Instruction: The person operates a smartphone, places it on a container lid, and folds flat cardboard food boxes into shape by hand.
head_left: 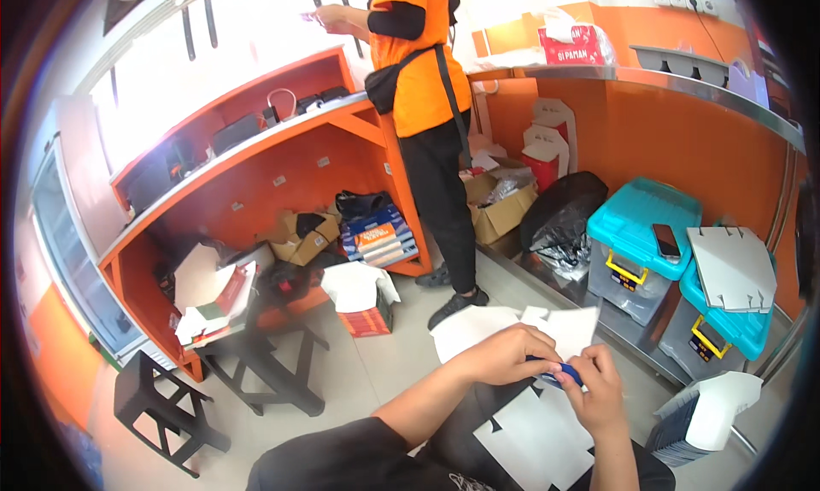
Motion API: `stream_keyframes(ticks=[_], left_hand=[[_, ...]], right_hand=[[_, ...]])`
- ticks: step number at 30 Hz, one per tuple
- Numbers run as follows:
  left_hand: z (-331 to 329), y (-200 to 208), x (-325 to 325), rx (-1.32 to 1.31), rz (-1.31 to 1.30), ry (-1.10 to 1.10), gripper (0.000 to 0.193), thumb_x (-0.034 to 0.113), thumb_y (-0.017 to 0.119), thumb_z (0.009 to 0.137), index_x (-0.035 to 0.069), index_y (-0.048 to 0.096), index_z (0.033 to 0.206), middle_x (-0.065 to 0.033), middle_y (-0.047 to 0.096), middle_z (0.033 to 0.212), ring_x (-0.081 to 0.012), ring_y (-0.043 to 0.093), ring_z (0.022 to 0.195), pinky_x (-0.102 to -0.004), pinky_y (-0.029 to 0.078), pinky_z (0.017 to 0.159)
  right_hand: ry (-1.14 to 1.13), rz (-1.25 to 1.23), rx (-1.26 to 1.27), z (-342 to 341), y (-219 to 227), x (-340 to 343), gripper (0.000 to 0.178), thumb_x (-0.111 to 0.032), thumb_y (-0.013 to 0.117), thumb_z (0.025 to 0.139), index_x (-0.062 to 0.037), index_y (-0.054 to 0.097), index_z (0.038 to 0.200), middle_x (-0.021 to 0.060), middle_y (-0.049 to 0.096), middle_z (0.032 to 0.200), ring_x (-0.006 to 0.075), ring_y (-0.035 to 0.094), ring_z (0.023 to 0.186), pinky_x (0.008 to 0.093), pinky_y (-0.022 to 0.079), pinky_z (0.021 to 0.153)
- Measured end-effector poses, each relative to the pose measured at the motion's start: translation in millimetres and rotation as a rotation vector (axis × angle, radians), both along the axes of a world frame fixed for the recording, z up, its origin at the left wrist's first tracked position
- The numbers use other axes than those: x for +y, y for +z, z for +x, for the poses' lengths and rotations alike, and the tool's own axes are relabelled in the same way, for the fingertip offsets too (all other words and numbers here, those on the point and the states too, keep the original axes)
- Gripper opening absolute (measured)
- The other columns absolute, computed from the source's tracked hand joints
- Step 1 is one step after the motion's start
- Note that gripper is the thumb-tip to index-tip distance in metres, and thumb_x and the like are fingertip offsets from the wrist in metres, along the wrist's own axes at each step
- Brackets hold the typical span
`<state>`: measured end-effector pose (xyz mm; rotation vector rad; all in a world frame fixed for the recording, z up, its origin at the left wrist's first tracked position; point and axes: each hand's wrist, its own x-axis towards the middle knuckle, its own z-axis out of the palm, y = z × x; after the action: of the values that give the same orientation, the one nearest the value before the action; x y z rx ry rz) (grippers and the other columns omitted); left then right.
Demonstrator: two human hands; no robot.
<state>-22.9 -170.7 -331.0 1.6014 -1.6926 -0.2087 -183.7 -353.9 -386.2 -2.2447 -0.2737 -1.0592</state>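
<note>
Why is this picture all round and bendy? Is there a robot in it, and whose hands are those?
There's no robot here, just a person! They wear a camera on their head that looks down, so you see nearly what they see. Its wide fisheye lens makes straight edges bend.

The left hand and right hand near the bottom are the wearer's own, both bare. Together they hold a small blue object; the fingers cover too much of it to tell what it is. Below, a notched white cardboard sheet lies over the wearer's lap.

To the right, a phone rests on a teal-lidded storage bin. The standing person in the orange shirt is someone else.
</note>
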Motion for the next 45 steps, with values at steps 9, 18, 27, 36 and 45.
stream_keyframes(ticks=[9,18,27,36,45], left_hand=[[7.2,-0.2,8.6,0.094,-0.028,0.072,0.021,0.017,0.076,0.099,-0.003,0.078,0.108,-0.0165,0.078,0.096,-0.0334,0.072,0.087,-0.0418,0.056,0.082],[7.4,-3.7,31.3,-0.084,-0.001,0.316,0.066,0.028,0.091,0.085,0.002,0.064,0.139,-0.0172,0.074,0.117,-0.0337,0.072,0.103,-0.0412,0.057,0.095],[17.2,8.4,39.3,-0.028,0.209,0.543,0.018,0.011,0.079,0.094,0.002,0.075,0.110,-0.0143,0.076,0.106,-0.0286,0.076,0.093,-0.0376,0.060,0.083],[2.9,26.4,53.9,-0.113,0.136,0.629,0.019,0.013,0.082,0.090,0.008,0.077,0.107,-0.0079,0.078,0.089,-0.0293,0.076,0.084,-0.0399,0.058,0.076],[14.6,24.0,29.1,-0.389,0.179,0.425,0.018,0.011,0.085,0.080,0.005,0.079,0.097,-0.0104,0.079,0.089,-0.0305,0.076,0.084,-0.0410,0.059,0.077]], right_hand=[[-0.157,-0.305,-0.085,7.9,-0.4,3.6,0.072,-0.029,0.096,0.070,-0.0079,0.068,0.132,0.0113,0.063,0.117,0.0306,0.063,0.090,0.0410,0.054,0.072],[-0.188,-0.267,0.022,2.6,4.0,-19.6,0.069,-0.029,0.096,0.066,-0.0065,0.070,0.126,0.0090,0.065,0.104,0.0289,0.067,0.086,0.0397,0.055,0.070],[-0.252,-0.243,0.084,-2.7,15.5,-25.2,0.071,-0.032,0.096,0.068,-0.0194,0.074,0.135,0.0090,0.061,0.103,0.0273,0.065,0.079,0.0393,0.054,0.066],[-0.224,-0.289,0.257,-1.3,-0.3,-10.1,0.054,-0.036,0.090,0.080,-0.0303,0.075,0.132,0.0100,0.058,0.109,0.0267,0.067,0.084,0.0387,0.056,0.063],[-0.139,-0.395,0.237,1.4,-1.8,5.6,0.057,-0.032,0.089,0.080,-0.0325,0.074,0.135,0.0122,0.060,0.113,0.0293,0.069,0.094,0.0418,0.059,0.070]])
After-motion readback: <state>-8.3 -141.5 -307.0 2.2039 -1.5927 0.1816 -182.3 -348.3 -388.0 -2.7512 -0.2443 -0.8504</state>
